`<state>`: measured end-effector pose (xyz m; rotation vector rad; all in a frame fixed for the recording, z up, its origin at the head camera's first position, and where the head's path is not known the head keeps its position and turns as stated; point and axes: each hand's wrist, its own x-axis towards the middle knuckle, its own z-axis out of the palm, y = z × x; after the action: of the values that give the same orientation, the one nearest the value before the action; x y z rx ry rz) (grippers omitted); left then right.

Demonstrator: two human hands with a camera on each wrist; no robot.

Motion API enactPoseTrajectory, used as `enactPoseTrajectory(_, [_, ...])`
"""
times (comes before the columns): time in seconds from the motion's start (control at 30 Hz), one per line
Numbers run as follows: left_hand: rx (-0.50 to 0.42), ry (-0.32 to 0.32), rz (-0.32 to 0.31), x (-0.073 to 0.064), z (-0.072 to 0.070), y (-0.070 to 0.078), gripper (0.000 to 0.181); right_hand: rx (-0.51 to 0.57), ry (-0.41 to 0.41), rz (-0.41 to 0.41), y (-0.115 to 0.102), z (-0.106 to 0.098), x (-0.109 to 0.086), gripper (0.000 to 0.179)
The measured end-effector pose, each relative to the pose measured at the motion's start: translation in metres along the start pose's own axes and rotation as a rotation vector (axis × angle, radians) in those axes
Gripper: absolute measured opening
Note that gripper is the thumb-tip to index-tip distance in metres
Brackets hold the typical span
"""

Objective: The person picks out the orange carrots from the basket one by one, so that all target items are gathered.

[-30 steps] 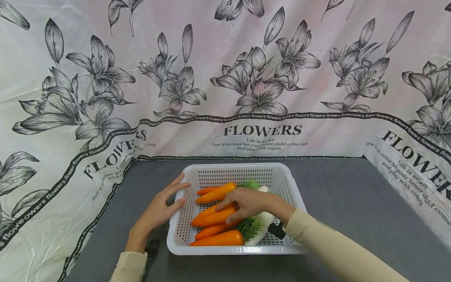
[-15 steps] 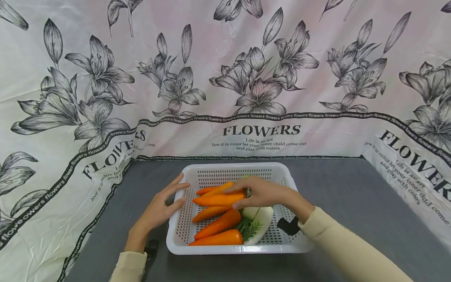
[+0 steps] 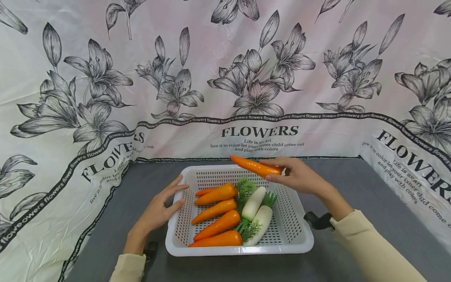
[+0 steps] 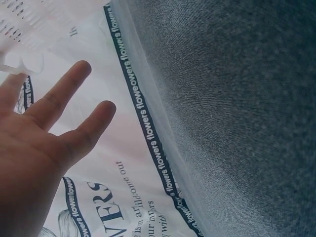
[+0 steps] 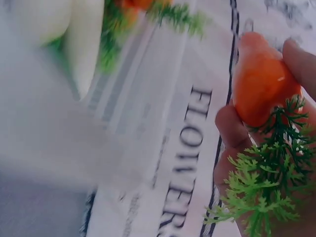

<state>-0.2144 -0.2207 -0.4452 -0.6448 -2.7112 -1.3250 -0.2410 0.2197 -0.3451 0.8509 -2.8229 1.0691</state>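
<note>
My right hand (image 3: 299,175) grips an orange carrot (image 3: 255,166) above the back right of the white basket (image 3: 232,250); its tip points left. In the right wrist view the carrot's thick end (image 5: 264,84) sits between thumb and fingers, with green feathery leaves (image 5: 269,182) hanging over the palm. On the basket's left rim rests my left hand (image 3: 156,209), fingers extended. Seen from the left wrist, that hand (image 4: 44,133) has its fingers spread. Inside the basket several carrots (image 3: 215,210) lie in a column on the left, with white radishes (image 3: 260,225) to their right.
The basket stands on a dark grey tabletop (image 3: 352,203). A white cloth printed with flowers (image 3: 260,90) hangs behind and along both sides. Green leaf tops (image 3: 244,188) lie between the carrots and the radishes.
My right hand has lifted one carrot out of the pile, moving up and to the right over the basket's back rim. The left hand has stayed at the left rim.
</note>
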Motion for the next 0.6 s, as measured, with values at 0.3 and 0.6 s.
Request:
enactPoseTrajectory(0.3, [0.005,0.003,0.001,0.0,0.001,0.0,0.045,-0.002,0.194,0.169,0.039,-0.01,-0.029,0.052])
enactPoseTrajectory(0.6, [0.012,0.005,-0.002,0.0,0.001,0.001,0.044,0.018,0.315,0.288,0.077,-0.003,-0.052,0.057])
